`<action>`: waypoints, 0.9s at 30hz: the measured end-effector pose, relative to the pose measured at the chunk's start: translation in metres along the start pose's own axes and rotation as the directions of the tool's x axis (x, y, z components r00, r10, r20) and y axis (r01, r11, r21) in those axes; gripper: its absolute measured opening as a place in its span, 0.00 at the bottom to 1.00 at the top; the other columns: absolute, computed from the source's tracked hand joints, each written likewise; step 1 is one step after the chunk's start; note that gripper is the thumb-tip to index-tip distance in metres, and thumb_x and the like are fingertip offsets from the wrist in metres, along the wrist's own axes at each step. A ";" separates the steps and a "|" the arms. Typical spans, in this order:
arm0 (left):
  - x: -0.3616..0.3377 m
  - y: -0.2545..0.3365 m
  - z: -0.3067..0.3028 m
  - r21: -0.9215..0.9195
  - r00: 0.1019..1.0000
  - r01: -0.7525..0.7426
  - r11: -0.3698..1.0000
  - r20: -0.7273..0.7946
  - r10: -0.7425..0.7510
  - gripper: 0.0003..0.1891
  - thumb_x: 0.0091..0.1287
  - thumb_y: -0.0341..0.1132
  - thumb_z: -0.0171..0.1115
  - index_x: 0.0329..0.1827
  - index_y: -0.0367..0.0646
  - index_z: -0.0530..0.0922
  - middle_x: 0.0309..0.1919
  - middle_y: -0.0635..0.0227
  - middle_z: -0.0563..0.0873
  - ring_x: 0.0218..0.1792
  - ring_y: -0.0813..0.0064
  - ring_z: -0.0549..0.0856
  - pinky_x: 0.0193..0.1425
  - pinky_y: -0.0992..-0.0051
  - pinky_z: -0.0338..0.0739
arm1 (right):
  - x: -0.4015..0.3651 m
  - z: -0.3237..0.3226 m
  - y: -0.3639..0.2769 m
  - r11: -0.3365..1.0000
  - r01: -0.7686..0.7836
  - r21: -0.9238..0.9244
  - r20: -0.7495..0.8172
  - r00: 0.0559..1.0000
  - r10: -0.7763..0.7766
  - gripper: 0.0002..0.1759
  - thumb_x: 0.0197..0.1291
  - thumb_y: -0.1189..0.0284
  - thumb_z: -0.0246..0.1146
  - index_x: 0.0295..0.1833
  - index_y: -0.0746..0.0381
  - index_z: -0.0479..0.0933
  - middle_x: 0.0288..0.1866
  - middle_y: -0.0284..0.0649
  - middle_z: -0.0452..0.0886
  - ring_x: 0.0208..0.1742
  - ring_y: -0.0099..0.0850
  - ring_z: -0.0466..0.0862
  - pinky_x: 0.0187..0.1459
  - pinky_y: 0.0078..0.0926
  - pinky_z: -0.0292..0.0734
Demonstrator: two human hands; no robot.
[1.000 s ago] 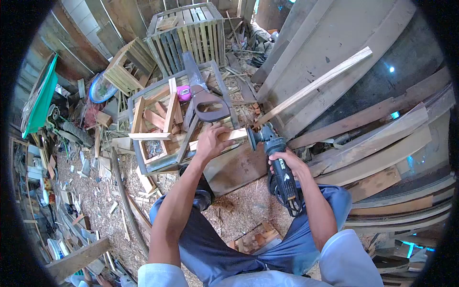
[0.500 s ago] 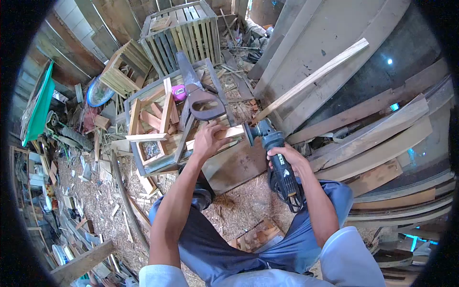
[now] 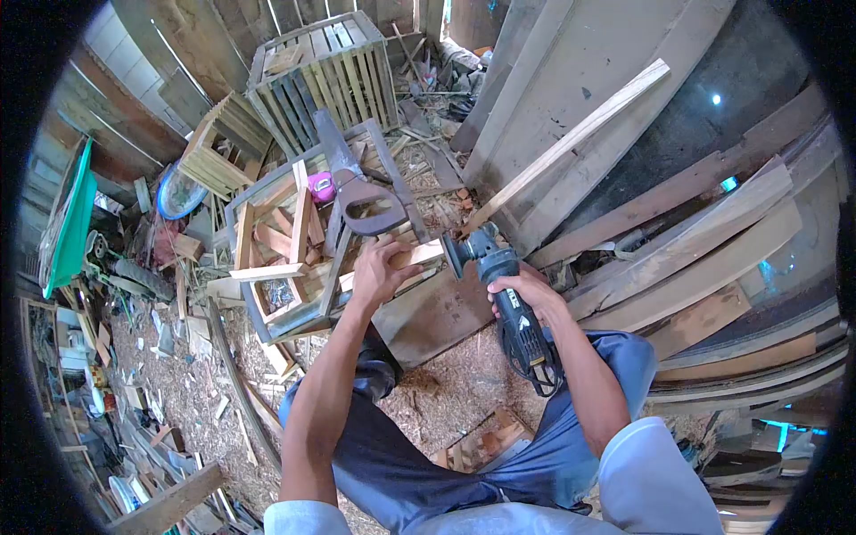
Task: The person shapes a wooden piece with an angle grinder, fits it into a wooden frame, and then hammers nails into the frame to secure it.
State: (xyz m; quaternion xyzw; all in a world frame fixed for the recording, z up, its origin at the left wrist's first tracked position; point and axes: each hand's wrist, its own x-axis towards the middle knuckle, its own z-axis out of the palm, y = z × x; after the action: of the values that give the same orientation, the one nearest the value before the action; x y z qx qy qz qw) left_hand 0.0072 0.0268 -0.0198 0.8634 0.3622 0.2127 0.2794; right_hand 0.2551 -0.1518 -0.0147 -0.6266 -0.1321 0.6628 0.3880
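Observation:
My left hand (image 3: 378, 273) is closed around a short pale wood strip (image 3: 419, 255), pressing it down at the edge of a low wooden frame bench (image 3: 412, 212). In my right hand (image 3: 528, 291) is a dark teal angle grinder (image 3: 517, 323), gripped by its body with the cord bundled at its rear. The grinder's disc (image 3: 452, 257) stands upright at the right end of the strip; whether it touches cannot be made out. Just beyond my left hand lies a handsaw (image 3: 366, 201), beside a pink round object (image 3: 321, 186) and an assembled wood-strip frame (image 3: 301, 214).
Slatted crates (image 3: 325, 85) stand at the back. A long pale batten (image 3: 571, 143) leans on large boards at right, above stacked planks (image 3: 695, 241). A wood panel (image 3: 437, 316) lies below the bench's near edge. Shavings and offcuts cover the floor (image 3: 428, 392).
The view has shifted slightly, so most things appear a little further left. Both hands keep their grips, and the grinder's disc stays by the strip's end.

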 end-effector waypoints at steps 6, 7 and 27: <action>-0.002 0.004 -0.003 0.005 1.000 -0.004 1.000 0.004 0.004 0.24 0.47 0.47 0.79 0.45 0.45 0.87 0.44 0.63 0.85 0.48 0.56 0.80 0.55 0.62 0.76 | -0.005 -0.001 -0.004 0.999 0.029 -0.033 0.011 1.000 -0.029 0.14 0.51 0.65 0.71 0.38 0.64 0.80 0.28 0.40 0.84 0.26 0.31 0.85 0.30 0.29 0.82; -0.002 0.002 -0.002 0.000 1.000 -0.006 1.000 0.005 0.006 0.23 0.47 0.47 0.79 0.45 0.45 0.87 0.44 0.63 0.85 0.48 0.56 0.80 0.55 0.62 0.76 | -0.007 0.001 -0.007 0.999 0.033 -0.023 0.019 0.999 -0.033 0.14 0.51 0.65 0.71 0.37 0.64 0.80 0.28 0.39 0.84 0.26 0.31 0.85 0.30 0.29 0.82; 0.001 0.002 -0.003 -0.030 1.000 -0.016 0.999 0.007 0.016 0.23 0.49 0.47 0.78 0.45 0.43 0.86 0.42 0.62 0.86 0.47 0.55 0.80 0.55 0.62 0.76 | -0.016 0.005 -0.015 0.997 0.042 -0.063 -0.006 0.999 -0.042 0.14 0.51 0.64 0.71 0.36 0.63 0.80 0.28 0.40 0.84 0.26 0.30 0.85 0.31 0.28 0.82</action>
State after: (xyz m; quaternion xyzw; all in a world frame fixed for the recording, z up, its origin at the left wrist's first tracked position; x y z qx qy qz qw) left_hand 0.0069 0.0271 -0.0162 0.8629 0.3510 0.2170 0.2917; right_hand 0.2546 -0.1518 0.0077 -0.6380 -0.1647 0.6477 0.3824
